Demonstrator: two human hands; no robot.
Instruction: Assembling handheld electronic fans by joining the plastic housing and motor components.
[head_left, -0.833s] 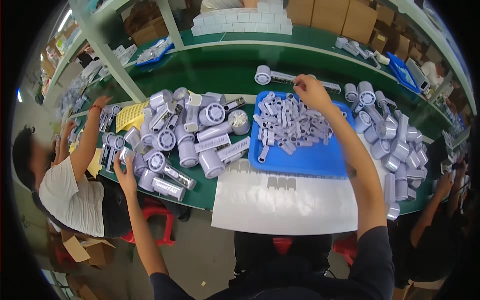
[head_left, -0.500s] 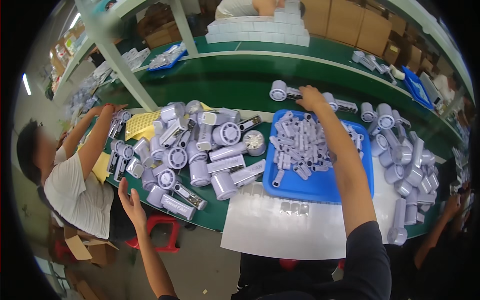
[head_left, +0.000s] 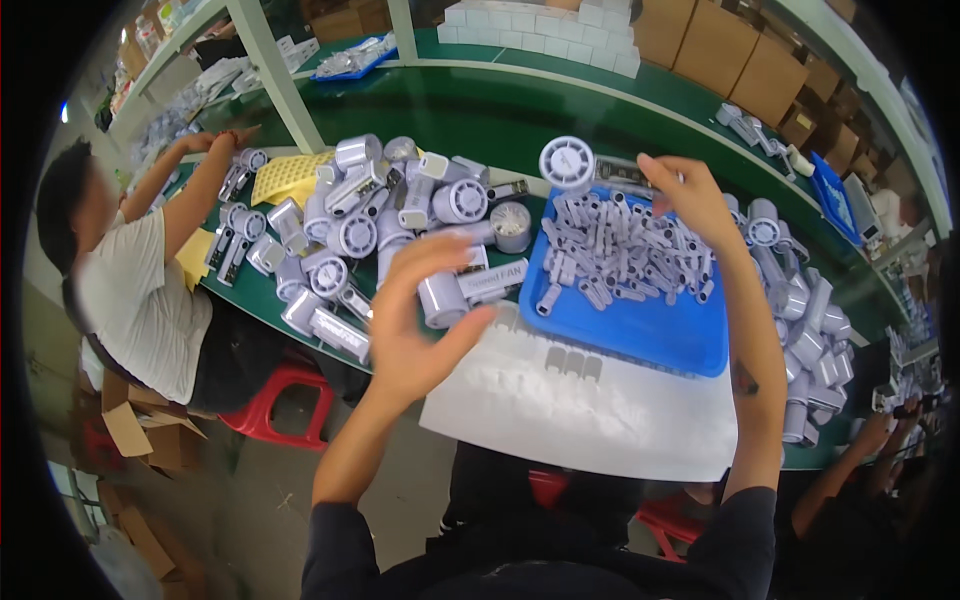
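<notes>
My right hand [head_left: 690, 195] pinches the handle end of a light-purple handheld fan [head_left: 568, 163] and holds it above the far rim of a blue tray [head_left: 650, 345]. The fan's round head points left, and the handle's opened side shows inner parts. My left hand [head_left: 412, 325] is raised over the near edge of the bench, somewhat blurred, thumb and fingers apart and holding nothing. Behind it lies a heap of similar fans [head_left: 358, 235], partly hidden by the fingers. Many small pale-purple plastic pieces [head_left: 620, 240] fill much of the tray.
A white sheet [head_left: 580, 425] covers the bench in front of the tray. More fans [head_left: 805, 300] are piled to the right. At the left a co-worker [head_left: 140, 290] reaches over the green bench near yellow padded sheets [head_left: 285, 180]. A red stool [head_left: 280, 405] stands below.
My right hand has picked the fan up from the far green surface and drawn it nearer. My left hand has come up and rightward to the front of the fan heap.
</notes>
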